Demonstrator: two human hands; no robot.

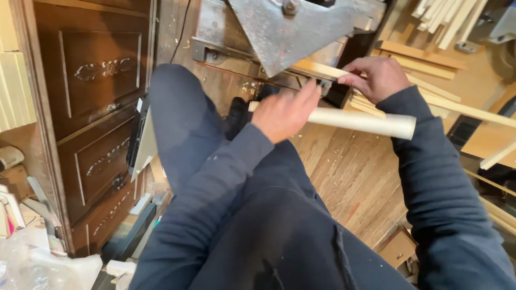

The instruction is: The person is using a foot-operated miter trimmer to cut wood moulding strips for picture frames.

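Dark navy sleeves and my knee [177, 107] fill the foreground. Left hand [285, 113] is wrapped around a pale, smooth round dowel [365, 122]; right hand [379, 78] pinches a thin wood strip [317, 69] under the metal saw guard [295, 27]. Carved cabinet [91, 107] stands left.

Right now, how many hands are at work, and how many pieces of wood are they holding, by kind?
Hands: 2, left and right
Pale round dowel, in the left hand: 1
Flat wooden strip, under the right hand's fingers: 1
Total: 4
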